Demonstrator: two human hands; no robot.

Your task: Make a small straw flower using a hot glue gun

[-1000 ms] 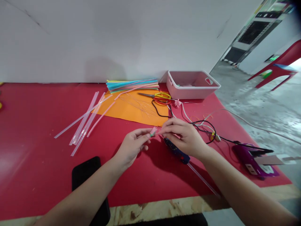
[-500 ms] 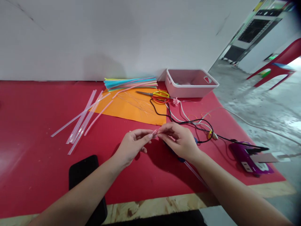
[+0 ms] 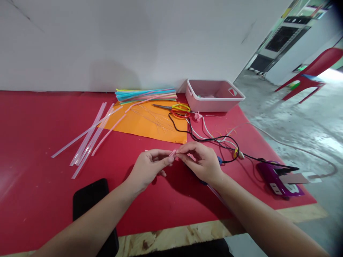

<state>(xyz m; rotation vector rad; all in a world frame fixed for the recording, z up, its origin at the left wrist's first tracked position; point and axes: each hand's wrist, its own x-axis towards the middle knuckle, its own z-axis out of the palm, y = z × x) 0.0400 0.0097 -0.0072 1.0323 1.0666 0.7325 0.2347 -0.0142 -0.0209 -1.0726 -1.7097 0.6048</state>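
Observation:
My left hand (image 3: 148,166) pinches a small pink piece (image 3: 173,153), which looks like a bit of pipe cleaner, between thumb and fingers. From the other side, my right hand (image 3: 200,160) closes its thumb and forefinger on the same piece. Under my right hand lies a dark blue tool with a clear glue stick (image 3: 217,194) poking out, mostly hidden; it looks like a glue gun. Beyond the hands, yellow-and-red handled scissors (image 3: 179,108) rest on an orange sheet (image 3: 150,125). A small pink fuzzy flower (image 3: 198,116) lies beside them.
Colourful pipe cleaners (image 3: 144,95) are piled by the wall, left of a pink basket (image 3: 214,103). Clear glue sticks (image 3: 91,134) lie at left. A black phone (image 3: 91,200) sits by my left forearm. Cables (image 3: 203,137) run to a purple power strip (image 3: 278,178).
The view has shifted slightly, so most things appear a little further left. Both hands stay together on the pink piece, with only slight finger movement.

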